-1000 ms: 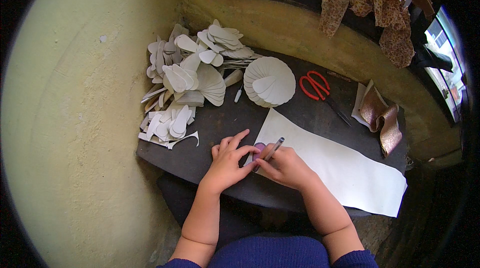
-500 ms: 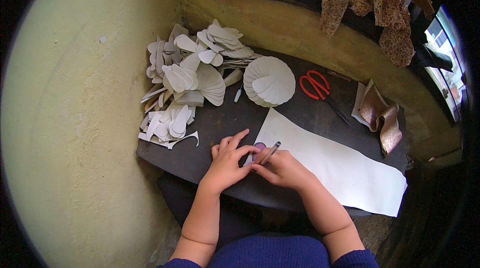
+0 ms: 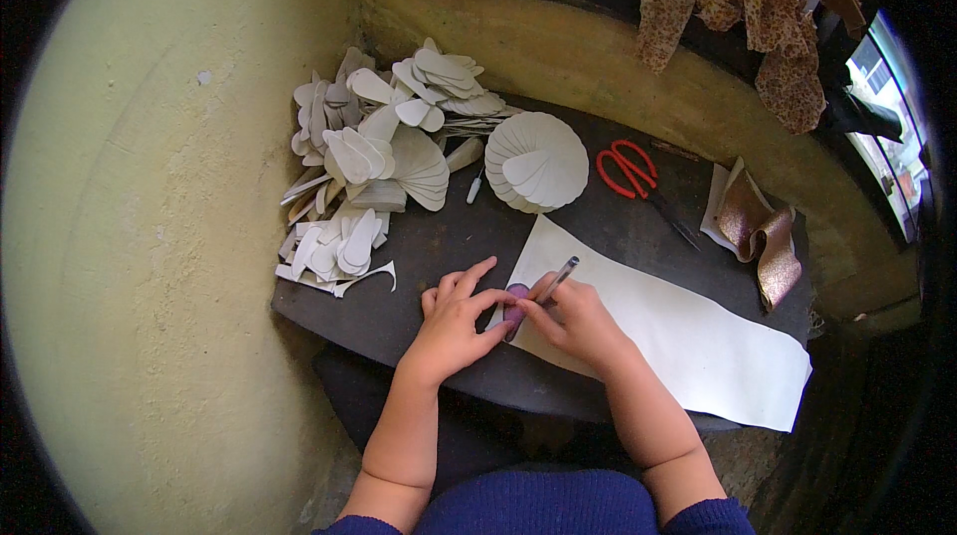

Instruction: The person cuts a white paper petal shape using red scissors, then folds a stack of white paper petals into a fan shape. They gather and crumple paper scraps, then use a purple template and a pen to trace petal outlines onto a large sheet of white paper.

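Observation:
A long white sheet [image 3: 688, 336] lies slantwise across the dark table. On its left end rests a small purple template [image 3: 512, 318], long with rounded ends, partly covered by fingers. My left hand [image 3: 461, 321] pinches and presses this template down with thumb and index finger, its other fingers spread over the table. In my right hand [image 3: 573, 321] is a pen [image 3: 565, 272], gripped near its tip and tilted up to the right, beside the template's right edge. The pen's tip is hidden by the fingers.
Stacks of white insole-shaped pieces [image 3: 369, 156] crowd the table's far left, with a fanned round pile [image 3: 538, 161] beside them. A small white tube [image 3: 474, 188] lies between. Red-handled scissors [image 3: 638, 176] and a folded pinkish-bronze material [image 3: 758, 236] are at the right.
My right hand with the pen has shifted up and slightly right, from the template's lower end to its right side, uncovering more of the template. My left hand stays in place.

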Available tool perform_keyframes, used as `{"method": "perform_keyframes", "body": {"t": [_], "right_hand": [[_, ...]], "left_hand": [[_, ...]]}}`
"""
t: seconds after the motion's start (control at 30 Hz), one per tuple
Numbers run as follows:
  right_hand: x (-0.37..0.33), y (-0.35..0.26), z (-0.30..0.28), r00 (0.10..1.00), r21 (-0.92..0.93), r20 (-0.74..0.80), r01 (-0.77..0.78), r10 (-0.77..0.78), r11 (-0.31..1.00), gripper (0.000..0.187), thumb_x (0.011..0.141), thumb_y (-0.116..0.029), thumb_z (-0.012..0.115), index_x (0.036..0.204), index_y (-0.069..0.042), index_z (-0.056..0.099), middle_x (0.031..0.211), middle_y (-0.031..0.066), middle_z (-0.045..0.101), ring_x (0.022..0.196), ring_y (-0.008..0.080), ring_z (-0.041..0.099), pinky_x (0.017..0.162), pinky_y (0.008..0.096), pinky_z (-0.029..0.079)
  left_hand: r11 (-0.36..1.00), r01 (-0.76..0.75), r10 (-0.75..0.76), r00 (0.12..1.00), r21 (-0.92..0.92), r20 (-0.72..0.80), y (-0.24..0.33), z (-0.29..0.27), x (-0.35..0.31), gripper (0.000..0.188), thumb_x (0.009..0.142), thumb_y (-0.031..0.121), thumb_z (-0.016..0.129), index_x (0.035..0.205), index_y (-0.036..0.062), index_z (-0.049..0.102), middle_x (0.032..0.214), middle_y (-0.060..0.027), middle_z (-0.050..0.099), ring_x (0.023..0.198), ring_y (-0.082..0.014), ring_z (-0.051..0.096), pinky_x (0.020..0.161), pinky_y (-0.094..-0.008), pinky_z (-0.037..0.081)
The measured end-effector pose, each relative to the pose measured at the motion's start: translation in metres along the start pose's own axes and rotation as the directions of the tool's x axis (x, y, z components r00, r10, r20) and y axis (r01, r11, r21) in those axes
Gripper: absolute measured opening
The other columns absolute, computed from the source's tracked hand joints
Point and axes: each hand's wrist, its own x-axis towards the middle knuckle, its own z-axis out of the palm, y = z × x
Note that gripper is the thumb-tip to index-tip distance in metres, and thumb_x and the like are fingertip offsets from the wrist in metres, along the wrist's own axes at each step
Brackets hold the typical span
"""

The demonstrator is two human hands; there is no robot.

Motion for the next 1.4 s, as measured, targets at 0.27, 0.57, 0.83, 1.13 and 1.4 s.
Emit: {"method": "perform_keyframes", "body": {"t": [0.27, 0.57, 0.83, 1.13, 1.4], "right_hand": [[0.002, 0.007, 0.0, 0.995, -0.054, -0.097, 0.0, -0.005, 0.999, 0.013, 0.084, -0.008, 0.068, 0.088, -0.001, 0.058, 0.083, 0.0123, 0.064, 0.073, 0.0266, 0.065, 0.066, 0.0336, 0.052], [0.004, 0.022, 0.005, 0.977, -0.056, -0.194, 0.074, -0.084, 0.996, 0.015, 0.084, -0.007, 0.068, 0.087, -0.001, 0.055, 0.084, 0.0138, 0.063, 0.074, 0.0293, 0.064, 0.064, 0.0351, 0.051], [0.003, 0.015, 0.001, 0.994, -0.027, -0.11, 0.002, -0.005, 1.0, 0.01, 0.085, -0.006, 0.067, 0.087, -0.001, 0.059, 0.082, 0.0113, 0.062, 0.075, 0.0245, 0.065, 0.066, 0.0333, 0.052], [-0.002, -0.007, 0.002, 0.989, 0.044, 0.119, 0.078, -0.083, 0.996, 0.012, 0.083, -0.008, 0.069, 0.086, -0.003, 0.059, 0.083, 0.0113, 0.064, 0.074, 0.0308, 0.063, 0.067, 0.0372, 0.05], [-0.003, -0.001, 0.005, 0.975, 0.084, 0.183, 0.111, -0.125, 0.99, 0.013, 0.082, -0.008, 0.071, 0.085, -0.003, 0.06, 0.084, 0.0103, 0.064, 0.075, 0.03, 0.063, 0.068, 0.0374, 0.049]], "left_hand": [[1.0, 0.009, -0.009, 1.0, -0.01, 0.003, 0.001, -0.002, -0.001, 0.032, 0.075, 0.03, 0.072, 0.105, 0.0204, 0.07, 0.143, -0.0067, 0.042, 0.127, -0.0295, 0.038, 0.103, -0.0452, 0.023], [1.0, 0.012, -0.012, 1.0, 0.001, 0.005, 0.003, -0.002, -0.001, 0.03, 0.075, 0.03, 0.072, 0.104, 0.0214, 0.07, 0.143, -0.0064, 0.043, 0.127, -0.0296, 0.038, 0.103, -0.0451, 0.023], [1.0, 0.005, -0.005, 1.0, 0.003, 0.001, 0.001, -0.001, -0.001, 0.03, 0.076, 0.031, 0.071, 0.104, 0.0203, 0.07, 0.143, -0.0067, 0.042, 0.127, -0.0296, 0.038, 0.103, -0.0449, 0.024], [1.0, -0.009, 0.009, 1.0, -0.006, 0.001, -0.002, 0.0, -0.002, 0.03, 0.077, 0.028, 0.071, 0.105, 0.0196, 0.068, 0.144, -0.0067, 0.041, 0.128, -0.0293, 0.037, 0.103, -0.0447, 0.024], [1.0, -0.02, 0.02, 1.0, 0.005, -0.003, -0.002, 0.0, -0.002, 0.03, 0.076, 0.026, 0.072, 0.105, 0.0203, 0.067, 0.144, -0.0065, 0.041, 0.127, -0.0292, 0.037, 0.102, -0.0442, 0.025]]}}
